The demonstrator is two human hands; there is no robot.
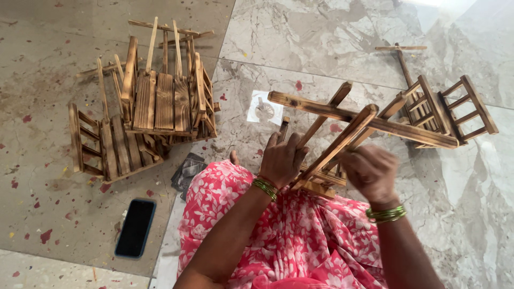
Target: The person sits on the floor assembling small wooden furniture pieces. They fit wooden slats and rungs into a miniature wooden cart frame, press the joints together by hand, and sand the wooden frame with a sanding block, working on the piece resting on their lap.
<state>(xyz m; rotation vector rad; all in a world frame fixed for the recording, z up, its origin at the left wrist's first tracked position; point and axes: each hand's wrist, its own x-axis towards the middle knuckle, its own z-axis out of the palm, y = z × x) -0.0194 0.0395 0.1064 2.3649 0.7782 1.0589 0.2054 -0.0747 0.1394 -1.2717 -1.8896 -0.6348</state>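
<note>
I sit on the floor in a pink flowered dress. On my lap rests a small wooden slatted stand (342,126) with crossed scorched legs sticking up and to the right. My left hand (282,159) grips its slats near the base, fingers wrapped over the wood. My right hand (369,171) is closed on the frame's lower right side, beside a crossed leg. Both wrists wear green bangles.
A pile of finished wooden stands (155,101) lies at the left on the floor. Another wooden stand (441,109) lies at the right. A dark phone (135,227) lies face down near my left knee. A small clear packet (263,108) and a dark cloth (187,170) lie ahead.
</note>
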